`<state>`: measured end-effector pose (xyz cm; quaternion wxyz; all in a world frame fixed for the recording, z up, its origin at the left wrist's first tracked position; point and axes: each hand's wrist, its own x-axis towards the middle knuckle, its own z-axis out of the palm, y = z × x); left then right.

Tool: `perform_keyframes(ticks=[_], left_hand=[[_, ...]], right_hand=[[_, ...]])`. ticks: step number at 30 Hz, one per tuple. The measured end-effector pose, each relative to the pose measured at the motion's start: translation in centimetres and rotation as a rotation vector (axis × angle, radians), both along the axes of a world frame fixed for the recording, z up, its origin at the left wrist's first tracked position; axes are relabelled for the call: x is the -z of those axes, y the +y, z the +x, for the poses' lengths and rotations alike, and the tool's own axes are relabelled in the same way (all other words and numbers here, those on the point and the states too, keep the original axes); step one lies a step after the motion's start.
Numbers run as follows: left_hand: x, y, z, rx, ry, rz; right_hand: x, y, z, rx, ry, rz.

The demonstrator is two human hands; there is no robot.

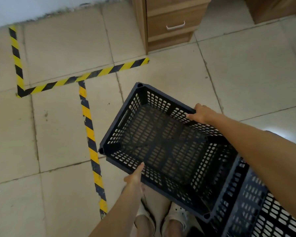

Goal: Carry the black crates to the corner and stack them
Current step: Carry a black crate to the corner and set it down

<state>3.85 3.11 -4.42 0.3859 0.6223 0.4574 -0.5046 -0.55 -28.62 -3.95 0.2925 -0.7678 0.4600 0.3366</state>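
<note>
A black perforated plastic crate hangs tilted above the tiled floor in front of me, empty inside. My left hand grips its near long rim, thumb on top. My right hand grips the far long rim, fingers curled over the edge. Another black crate sits at the lower right, partly under the held one and partly cut off by the frame.
Yellow-black hazard tape marks lines on the floor, with a taped bay at the far left by the white wall. A wooden drawer cabinet stands at the back. My shoes show below the crate.
</note>
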Motion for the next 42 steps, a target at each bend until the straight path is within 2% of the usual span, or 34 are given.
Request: perform_keyframes(ticks=[4, 8, 12, 17, 21, 26, 29, 32, 39, 42], left_hand=[[-1.8, 0.0, 2.0, 0.014, -0.165, -0.011], [-5.3, -0.2, 5.6, 0.161, -0.245, -0.039], [-10.1, 0.3, 11.8, 0.425, -0.379, -0.062], [-20.2, -0.7, 20.9, 0.923, -0.614, -0.017], [-29.6, -1.1, 26.0, 1.090, -0.770, 0.019], [-41.1, 1.7, 30.2, 1.140, -0.869, 0.091], [-46.9, 3.8, 32.3, 1.153, -0.896, 0.104], [-50.9, 5.2, 34.1, 1.184, -0.957, 0.184], [-57.1, 6.9, 37.7, 1.239, -0.988, 0.230], [-58.8, 6.3, 40.3, 1.253, -0.981, 0.255]], right_hand=[[-3.4, -0.1, 0.5, -0.025, -0.022, -0.093], [-7.6, 0.1, 1.8, 0.023, 0.012, -0.106], [-12.2, 0.9, 2.2, 0.069, 0.044, -0.137], [-19.5, 2.3, 4.5, 0.130, 0.052, -0.137], [-27.2, 4.1, 8.4, 0.153, 0.037, -0.071], [-37.6, 6.9, 13.0, 0.149, -0.078, -0.046], [-43.5, 8.8, 15.8, 0.030, -0.084, -0.137], [-47.9, 9.7, 18.3, -0.045, -0.112, -0.217], [-53.6, 10.1, 23.3, -0.125, -0.085, -0.055], [-54.6, 9.5, 25.4, -0.178, -0.134, -0.130]])
